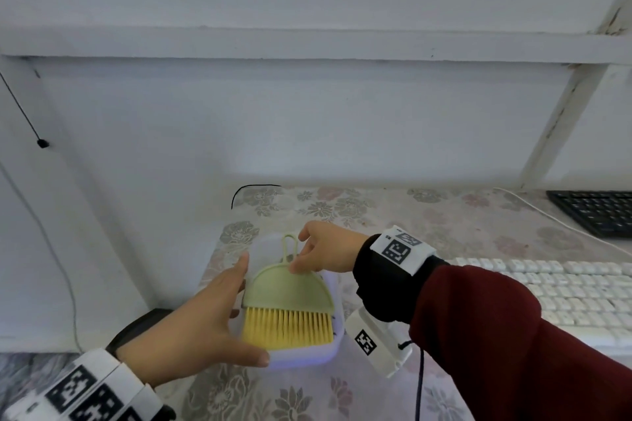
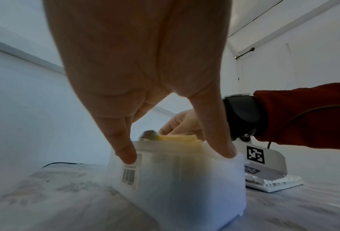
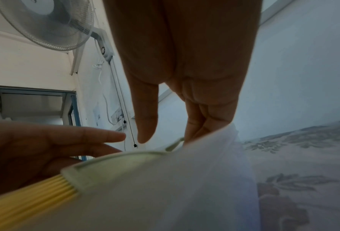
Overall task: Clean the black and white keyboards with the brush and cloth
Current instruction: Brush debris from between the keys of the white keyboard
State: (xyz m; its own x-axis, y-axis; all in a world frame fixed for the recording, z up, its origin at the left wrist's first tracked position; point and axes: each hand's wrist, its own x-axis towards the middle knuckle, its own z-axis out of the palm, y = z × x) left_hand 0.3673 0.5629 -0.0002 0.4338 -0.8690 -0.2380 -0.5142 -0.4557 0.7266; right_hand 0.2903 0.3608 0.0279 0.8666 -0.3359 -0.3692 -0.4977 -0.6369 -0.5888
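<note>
Tabletop (image 1: 393, 215) w/ floral cover carries everything. White keyboard (image 1: 561, 290) along right side, partly under right sleeve; black keyboard (image 1: 595, 212) at far right edge, behind white one. Both untouched by any tool, so no cleaning begun, judging by layout. Cloth not seen in any view.

Translucent white container (image 1: 333, 345) near left end of tabletop, w/ barcode label on its side in left wrist view. Brush (image 1: 287, 297) lies across top of it: long axis runs near-to-far, yellow bristles toward person, green hanging loop pointing away toward wall. Roughly flat; slight tilt possible, can't tell.

Left hand (image 1: 205, 318) spread, fingers straight, steadying container: index tip on labelled wall, thumb on near rim, nothing gripped. Right hand (image 1: 328, 249) reaches across from right, thumb and fingers loosely apart around brush's loop and green back; thumb tip on or just above green back, other fingers at the loop. Whether contact made yet: can't tell. No firm pinch visible.

Stage, as judged: very start, fetching brush. Left to do: lift brush out, sweep both keyboards, find cloth, wipe both.
</note>
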